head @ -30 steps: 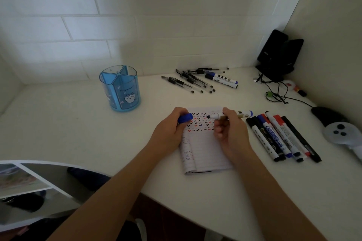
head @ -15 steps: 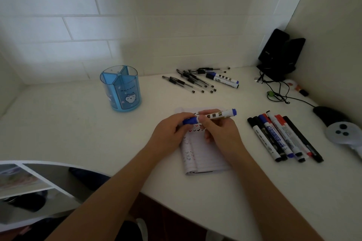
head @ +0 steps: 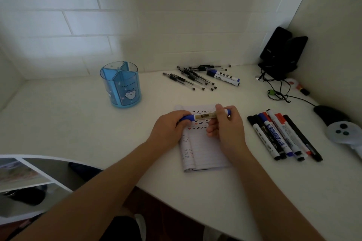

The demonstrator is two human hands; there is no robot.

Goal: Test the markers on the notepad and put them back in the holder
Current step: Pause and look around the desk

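- Both hands hold one blue-capped white whiteboard marker (head: 203, 117) level, just above the top of the small lined paper notepad (head: 205, 148).
- Left hand (head: 170, 131): fingers closed round the blue cap end. Right hand (head: 227, 129): thumb and fingers clamped on the barel near the blue tail end.
- Cap looks seated on the marker; can't tell if fully clicked.
- Notepad under the hands shows rows of small tick marks in black, blue and red.
- Step, my read: testing of this marker is done, capping at its end; return to holder comes next.
- Translucent blue divided plastic pen holder (head: 121, 84) stands well off beyond and left of the left hand, looks empty.
- Next move needs one hand to let go, the other to carry the marker over and drop it upright into a compartment.
- Row of capped black, blue and red markers (head: 282, 137) lies just right of the right hand, probably waiting.
- Black gel pens (head: 189, 78) and another blue marker (head: 223, 78) lie beyond the hands.
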